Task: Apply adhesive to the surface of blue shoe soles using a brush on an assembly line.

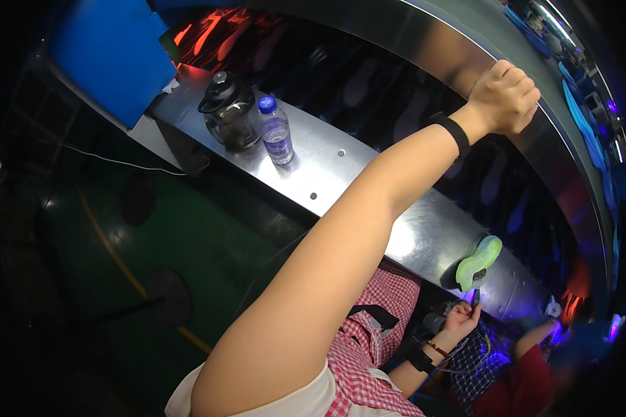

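My left arm reaches across to the far side, and my left hand [506,97] is closed in a fist on the metal rail [459,59]. Its curled fingers hide whatever may be inside them. Lower right, my right hand [460,321] pinches a slim dark handheld tool [476,299], with a purple glow beside it. Just beyond that tool, a lime-green shoe sole [481,258] rests tilted on the steel ledge [431,243]. A small dark patch shows on the sole near the tool's tip.
A dark jug [228,115] and a clear water bottle [276,132] with a blue cap stand on the ledge. Behind it, soles [360,83] lie in a dark, red-lit space. Blue soles [581,115] line the far right. Another person's red sleeve [525,386] is at lower right.
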`<state>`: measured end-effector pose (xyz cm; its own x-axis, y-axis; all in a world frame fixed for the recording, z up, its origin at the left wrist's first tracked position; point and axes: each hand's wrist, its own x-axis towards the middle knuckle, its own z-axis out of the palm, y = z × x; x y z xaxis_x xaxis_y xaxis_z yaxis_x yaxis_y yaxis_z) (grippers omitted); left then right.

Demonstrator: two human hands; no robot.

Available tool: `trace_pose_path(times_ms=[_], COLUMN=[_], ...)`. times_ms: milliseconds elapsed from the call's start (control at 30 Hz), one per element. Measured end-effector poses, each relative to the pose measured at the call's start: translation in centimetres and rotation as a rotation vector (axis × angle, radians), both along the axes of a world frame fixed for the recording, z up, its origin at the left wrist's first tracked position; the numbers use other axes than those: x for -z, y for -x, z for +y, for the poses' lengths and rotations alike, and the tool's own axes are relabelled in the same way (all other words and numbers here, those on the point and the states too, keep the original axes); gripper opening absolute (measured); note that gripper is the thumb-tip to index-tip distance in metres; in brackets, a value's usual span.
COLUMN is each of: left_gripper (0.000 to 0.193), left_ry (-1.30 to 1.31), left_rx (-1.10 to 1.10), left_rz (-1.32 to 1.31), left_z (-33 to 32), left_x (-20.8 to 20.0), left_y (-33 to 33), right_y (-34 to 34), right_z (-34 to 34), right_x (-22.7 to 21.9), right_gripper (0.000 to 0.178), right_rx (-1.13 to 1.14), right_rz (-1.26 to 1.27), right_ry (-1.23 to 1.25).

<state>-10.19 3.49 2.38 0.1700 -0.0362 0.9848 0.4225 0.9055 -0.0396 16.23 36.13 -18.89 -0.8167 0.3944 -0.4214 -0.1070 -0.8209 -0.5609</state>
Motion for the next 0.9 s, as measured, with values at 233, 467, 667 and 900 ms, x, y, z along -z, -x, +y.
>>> trace_pose_path(times_ms=[233, 467, 667, 900], left_gripper=[0.013, 0.016, 0.017, 0.018], left_ry=[0.03, 0.053, 0.063, 0.083], left_rx=[0.018, -0.007, -0.027, -0.063], left_rz=[-0.101, -0.121, -0.132, -0.149], left_z=[-0.4, -0.3, -0.2, -0.1], left_x=[0.2, 0.0, -0.1, -0.1], left_y=[-0.2, -0.4, -0.4, -0.5], right_y=[0.2, -0.3, -0.5, -0.5], right_z=[-1.0, -1.4, -2.1, -2.8], right_x=[-0.2, 0.0, 0.1, -0.5], right_gripper=[0.021, 0.018, 0.018, 0.016], right_rx=[0.013, 0.034, 0.062, 0.098], right_rz=[-0.058, -0.05, -0.065, -0.11], right_ry=[-0.011, 0.013, 0.02, 0.05])
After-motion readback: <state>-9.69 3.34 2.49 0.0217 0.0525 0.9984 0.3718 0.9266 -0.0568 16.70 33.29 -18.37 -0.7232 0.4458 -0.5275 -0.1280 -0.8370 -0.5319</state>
